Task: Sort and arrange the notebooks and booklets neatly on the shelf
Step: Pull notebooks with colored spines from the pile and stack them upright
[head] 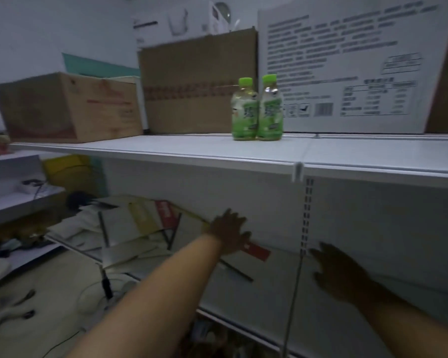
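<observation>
1. Our left forearm (153, 290) leads to the left hand (228, 231), fingers spread and holding nothing, touching a red-labelled booklet (256, 251).
2. Our right hand (339, 270) hovers open, well apart rightward.
3. Slumped notebooks (137, 228) lean leftward along the shelf (256, 301), nearer the left hand.

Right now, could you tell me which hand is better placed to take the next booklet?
Probably the left: the left hand sits by the red-labelled booklet, with the loose booklets further left; the right hand hovers beyond the wire divider.
</observation>
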The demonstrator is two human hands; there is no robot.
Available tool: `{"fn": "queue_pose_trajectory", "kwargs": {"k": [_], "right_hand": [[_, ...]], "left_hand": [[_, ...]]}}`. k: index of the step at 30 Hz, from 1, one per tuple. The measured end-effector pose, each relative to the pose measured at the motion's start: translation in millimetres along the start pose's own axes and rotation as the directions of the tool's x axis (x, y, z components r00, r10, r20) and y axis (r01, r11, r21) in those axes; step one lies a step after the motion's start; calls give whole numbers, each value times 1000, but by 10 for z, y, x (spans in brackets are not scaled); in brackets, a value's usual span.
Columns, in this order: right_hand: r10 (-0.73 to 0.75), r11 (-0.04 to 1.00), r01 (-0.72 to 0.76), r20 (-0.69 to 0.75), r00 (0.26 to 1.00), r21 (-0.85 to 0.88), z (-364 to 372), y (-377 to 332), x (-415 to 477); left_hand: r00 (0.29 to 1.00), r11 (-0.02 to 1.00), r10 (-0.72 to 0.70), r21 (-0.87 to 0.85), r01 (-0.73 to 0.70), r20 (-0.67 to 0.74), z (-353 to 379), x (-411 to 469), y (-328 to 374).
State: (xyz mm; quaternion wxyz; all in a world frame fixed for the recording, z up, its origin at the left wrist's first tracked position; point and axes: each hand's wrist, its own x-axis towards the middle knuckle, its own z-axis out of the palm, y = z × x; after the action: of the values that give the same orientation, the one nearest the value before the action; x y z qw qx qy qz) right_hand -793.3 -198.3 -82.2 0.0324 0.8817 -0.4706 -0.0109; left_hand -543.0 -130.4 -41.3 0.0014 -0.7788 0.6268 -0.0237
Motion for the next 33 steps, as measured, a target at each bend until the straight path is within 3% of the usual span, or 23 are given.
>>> {"fn": "queue_pose_trajectory", "kwargs": {"k": [3,7,11,17,23,28,30,31,33], "right_hand": [[-234,968,234,-9,972,92,-83,-920,251],[-328,938,326,-2,945,118,-56,-1674,525],[-358,930,353,24,934,103,1,-2116,620],[-325,942,311,108,940,127,91,-2179,795],[-124,984,102,148,981,147,561,-1989,1031],[-240,967,237,15,971,91,511,-1848,1136],[-233,965,241,-84,969,100,375,-1828,1197],[-205,970,222,-158,966,103,288,-1839,1229],[-128,972,176,-281,951,153,81,-1950,1277]], "left_hand": [[984,982,-171,85,166,49,-109,-309,-890],[971,974,-225,7,226,83,-92,-624,-1520],[980,982,-188,18,187,61,-61,-790,-1840],[990,993,-121,-1,122,74,124,-674,-1953],[995,978,-82,-188,90,52,227,-351,-1850],[987,907,-159,-396,144,-7,180,-249,-1885],[970,828,-238,-532,174,-52,198,-194,-1942],[952,697,-302,-694,183,-52,207,-156,-1965],[926,259,-372,-950,175,68,196,-87,-1950]]}}
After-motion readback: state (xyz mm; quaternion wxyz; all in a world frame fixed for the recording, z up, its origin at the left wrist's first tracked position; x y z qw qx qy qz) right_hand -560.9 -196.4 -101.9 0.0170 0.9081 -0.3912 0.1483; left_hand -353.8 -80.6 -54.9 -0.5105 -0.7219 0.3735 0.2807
